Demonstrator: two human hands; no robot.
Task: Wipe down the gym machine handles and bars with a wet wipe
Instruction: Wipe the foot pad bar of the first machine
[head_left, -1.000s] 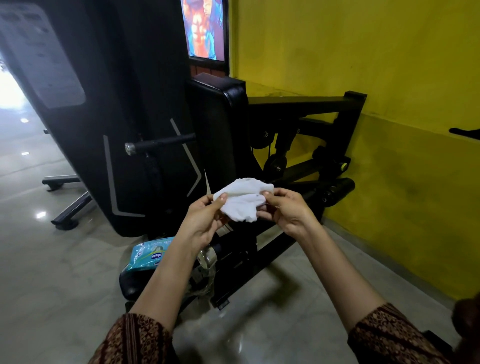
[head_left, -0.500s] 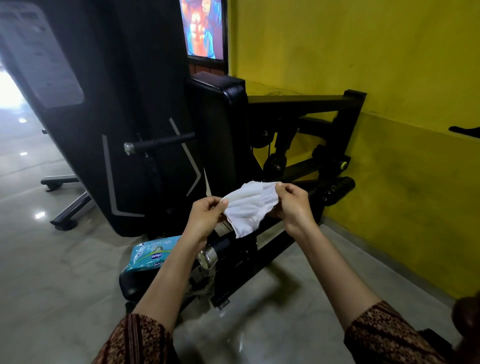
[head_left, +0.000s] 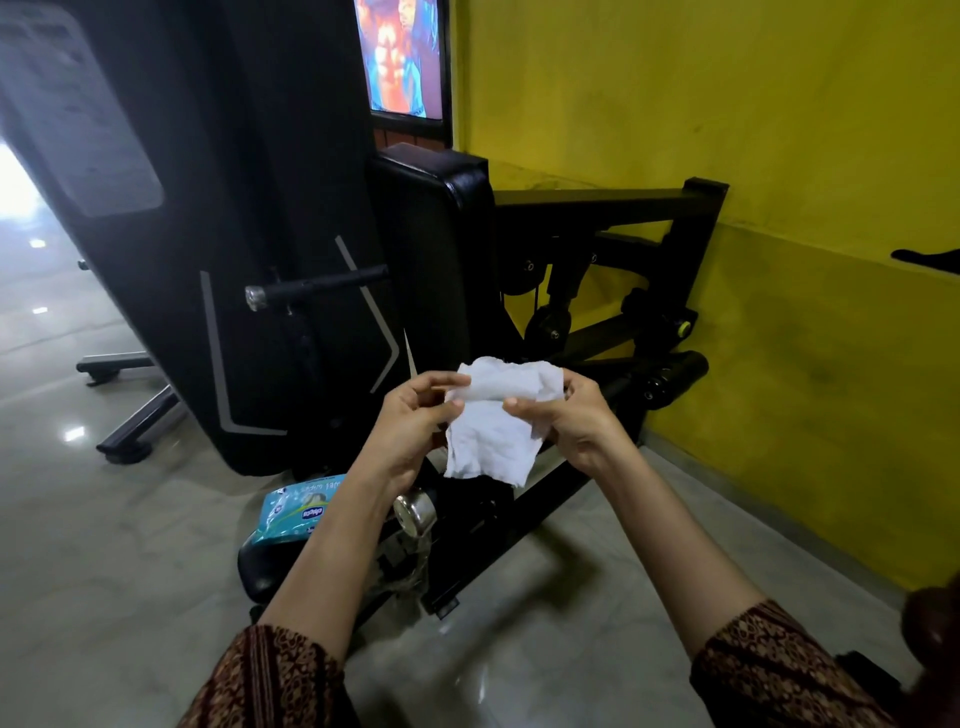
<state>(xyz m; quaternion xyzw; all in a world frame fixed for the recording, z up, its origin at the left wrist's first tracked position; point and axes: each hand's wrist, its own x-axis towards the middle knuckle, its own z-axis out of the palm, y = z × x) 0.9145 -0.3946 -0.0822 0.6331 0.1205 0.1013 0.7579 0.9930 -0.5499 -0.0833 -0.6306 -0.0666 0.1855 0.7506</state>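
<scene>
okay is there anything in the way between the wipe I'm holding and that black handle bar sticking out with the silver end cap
Nothing visible does. Both hands, left and right, hold the wipe in open air, and the handle bar sticks out up-left of it, unobstructed.

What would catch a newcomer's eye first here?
The white wipe, held open at centre between the left hand and right hand. Behind them the black gym machine stands against a bright yellow wall. A blue wipes pack lies low on the machine, left of the left forearm.
</scene>
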